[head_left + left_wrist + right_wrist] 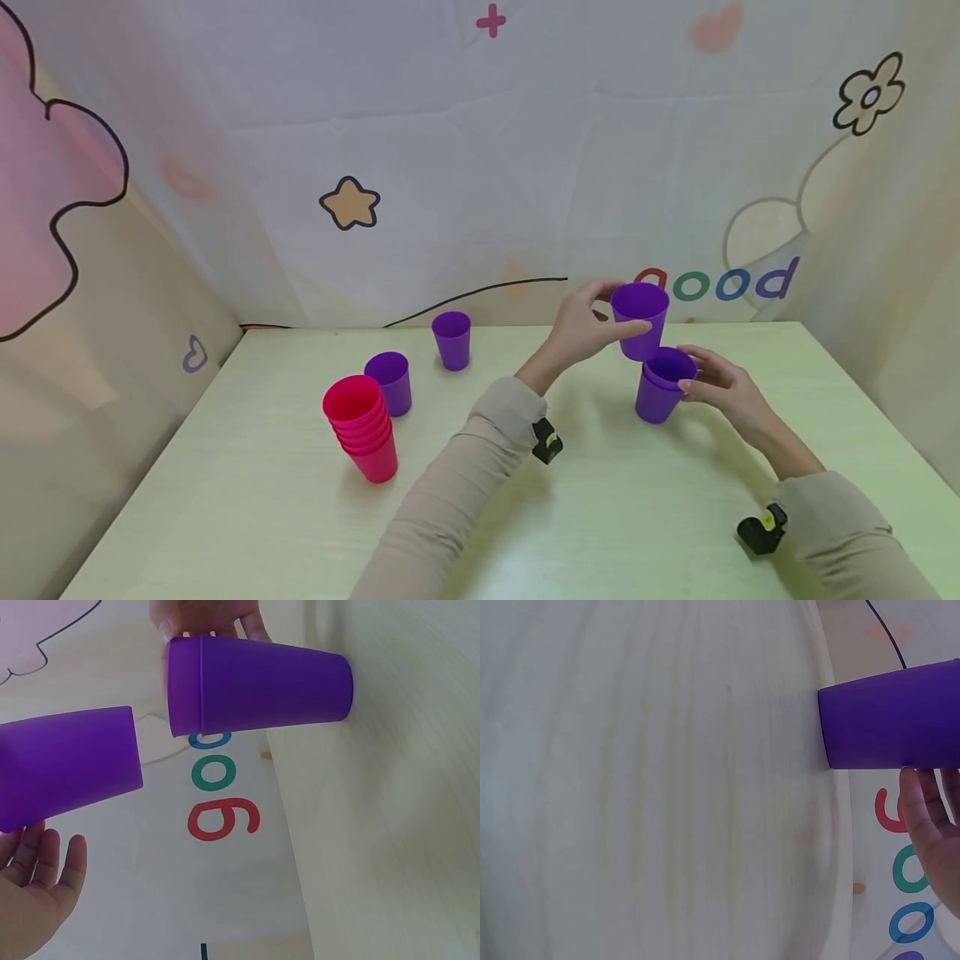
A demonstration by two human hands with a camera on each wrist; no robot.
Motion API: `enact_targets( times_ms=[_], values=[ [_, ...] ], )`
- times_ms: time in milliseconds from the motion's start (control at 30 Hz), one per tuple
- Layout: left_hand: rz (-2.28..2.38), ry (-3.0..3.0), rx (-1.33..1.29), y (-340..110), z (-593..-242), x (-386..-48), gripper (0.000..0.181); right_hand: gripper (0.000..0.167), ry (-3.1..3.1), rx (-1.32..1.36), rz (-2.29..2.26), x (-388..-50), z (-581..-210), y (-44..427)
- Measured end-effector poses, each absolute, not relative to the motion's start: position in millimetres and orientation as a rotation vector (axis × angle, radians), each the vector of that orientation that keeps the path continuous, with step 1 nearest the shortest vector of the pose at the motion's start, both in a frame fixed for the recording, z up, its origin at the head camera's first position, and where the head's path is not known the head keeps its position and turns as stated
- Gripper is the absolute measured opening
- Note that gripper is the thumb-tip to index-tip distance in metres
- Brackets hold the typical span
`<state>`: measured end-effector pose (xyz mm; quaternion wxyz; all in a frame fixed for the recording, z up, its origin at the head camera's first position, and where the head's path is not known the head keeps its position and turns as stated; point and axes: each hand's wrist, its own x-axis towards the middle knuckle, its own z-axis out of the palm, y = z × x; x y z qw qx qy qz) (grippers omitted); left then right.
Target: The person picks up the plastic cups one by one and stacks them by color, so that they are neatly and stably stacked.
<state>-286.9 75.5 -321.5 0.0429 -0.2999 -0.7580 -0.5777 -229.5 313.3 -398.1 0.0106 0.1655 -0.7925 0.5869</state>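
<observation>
So the printed backdrop point(480, 150) has "good" on it in chunky coloured lettering point(718, 285), though from the head view the raised purple cup point(641, 342) covers part of the g. The left hand point(581, 329) is holding that cup, thumb across the near side and fingers round the back, gap about as wide as the cup. It's just above the nested purple pair point(657, 404), which stands upright on the pale table point(585, 517); left wrist view shows them apart. The right hand point(729, 392) grips the pair near the rims. Over on the left there's a pinkish-red cup stack point(367, 442), partly blocking one purple cup point(397, 393), plus another upright purple cup point(452, 346) farther back.
</observation>
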Motion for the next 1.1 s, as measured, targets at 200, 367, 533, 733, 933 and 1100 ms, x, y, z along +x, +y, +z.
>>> enact_targets(
  times_ms=[200, 367, 533, 733, 933, 1100],
  values=[
    [-1.764, -2.315, -0.931, 80.5, -319.3, -284.8, 0.053, 0.048, -2.487, 0.505, 1.820, -229.2, -398.3, 312.5],
    [-1.765, -2.315, -0.968, 87.1, -319.9, -285.1, 0.051, 0.046, -2.492, 0.488, 1.829, -228.4, -398.4, 310.7],
    [-1.733, -2.382, -0.970, 94.3, -319.7, -285.1, 0.054, 0.043, -2.460, 0.495, 1.870, -228.0, -398.1, 310.5],
    [-1.683, -2.502, -0.999, 101.3, -320.3, -287.5, 0.059, 0.043, -2.443, 0.519, 1.891, -227.4, -398.1, 311.6],
    [-1.634, -2.561, -1.044, 105.7, -318.8, -290.5, 0.057, 0.046, -2.465, 0.503, 1.872, -226.6, -398.0, 311.6],
    [-1.497, -2.654, -1.099, 108.2, -315.5, -292.3, 0.061, 0.049, -2.471, 0.505, 1.857, -227.0, -398.9, 312.1]
  ],
)
